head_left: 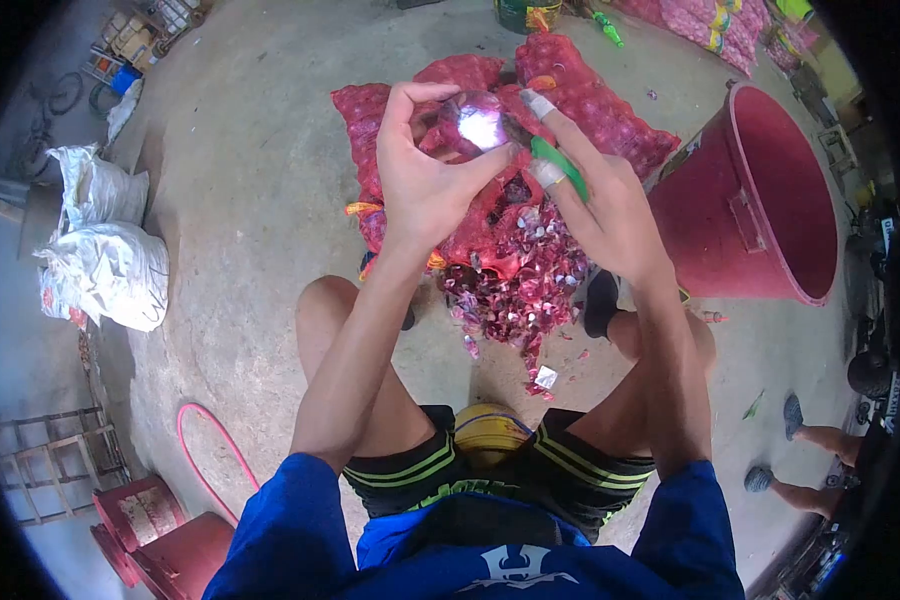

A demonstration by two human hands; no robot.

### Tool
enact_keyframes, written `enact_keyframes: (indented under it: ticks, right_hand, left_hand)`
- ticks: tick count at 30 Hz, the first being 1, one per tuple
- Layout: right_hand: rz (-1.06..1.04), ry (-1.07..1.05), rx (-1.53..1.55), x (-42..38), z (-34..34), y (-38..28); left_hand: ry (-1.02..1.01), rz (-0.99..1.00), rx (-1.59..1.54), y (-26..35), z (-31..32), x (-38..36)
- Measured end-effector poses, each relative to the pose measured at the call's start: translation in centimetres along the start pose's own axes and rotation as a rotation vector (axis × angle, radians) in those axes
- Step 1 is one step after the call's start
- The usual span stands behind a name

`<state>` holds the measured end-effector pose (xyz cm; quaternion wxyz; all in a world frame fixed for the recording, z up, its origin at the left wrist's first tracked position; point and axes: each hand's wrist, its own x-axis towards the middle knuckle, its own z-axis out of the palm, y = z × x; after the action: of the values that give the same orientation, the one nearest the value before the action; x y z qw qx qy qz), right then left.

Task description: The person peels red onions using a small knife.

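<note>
Left hand (422, 190): grip curled round onion (468, 110), held up above red sacks (595, 105). Right hand (607, 205): grip holds green handle (562, 168), fingers partly spread, near onion. Peelings (520, 300) heaped below

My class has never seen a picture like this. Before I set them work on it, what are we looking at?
There is no machine: a person wears the camera on their head, and it looks forward and down. Their left hand holds a purple onion, and the right hand, with two fingertips covered, grips something green, perhaps a handle. On the floor lie red net sacks and a heap of onion skins; a large red tub is to the right.
</note>
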<state>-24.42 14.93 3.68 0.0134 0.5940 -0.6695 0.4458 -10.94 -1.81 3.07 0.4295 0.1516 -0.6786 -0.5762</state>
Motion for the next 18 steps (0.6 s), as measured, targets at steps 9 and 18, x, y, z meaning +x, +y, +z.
enact_keyframes:
  ticks: [9, 18]
  right_hand:
    - [0.187, -0.022, 0.069, 0.4, 0.1, -1.7]
    - [0.379, -0.106, 0.718, 0.8, -1.2, -0.4]
  left_hand:
    - [0.01, 0.182, 0.162, -0.6, 0.0, 0.2]
    - [-0.083, -0.043, 0.006, 0.8, 0.3, -0.1]
